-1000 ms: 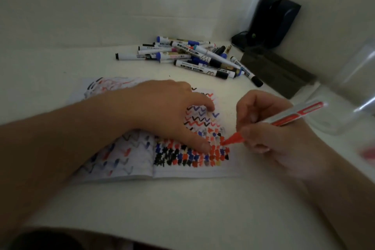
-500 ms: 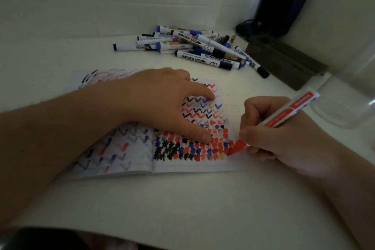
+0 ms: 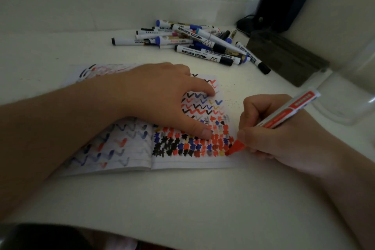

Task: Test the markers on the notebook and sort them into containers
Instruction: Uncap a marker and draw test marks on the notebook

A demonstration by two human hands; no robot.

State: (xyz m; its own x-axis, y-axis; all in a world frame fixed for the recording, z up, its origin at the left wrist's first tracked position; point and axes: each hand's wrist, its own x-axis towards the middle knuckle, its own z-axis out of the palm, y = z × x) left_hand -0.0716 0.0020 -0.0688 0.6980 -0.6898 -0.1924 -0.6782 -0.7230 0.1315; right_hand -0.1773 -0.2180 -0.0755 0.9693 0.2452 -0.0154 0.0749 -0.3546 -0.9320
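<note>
Red marker (image 3: 284, 114) tip on notebook (image 3: 188, 160)

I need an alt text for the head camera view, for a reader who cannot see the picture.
A right hand holds a red marker with its tip on the lower right corner of an open notebook full of coloured test marks, while the left hand presses flat on the page. A pile of markers lies behind on the white table.

White table (image 3: 182, 199), black device (image 3: 284, 0) with cable in the far corner, dark flat case (image 3: 284, 57) beside it
</note>
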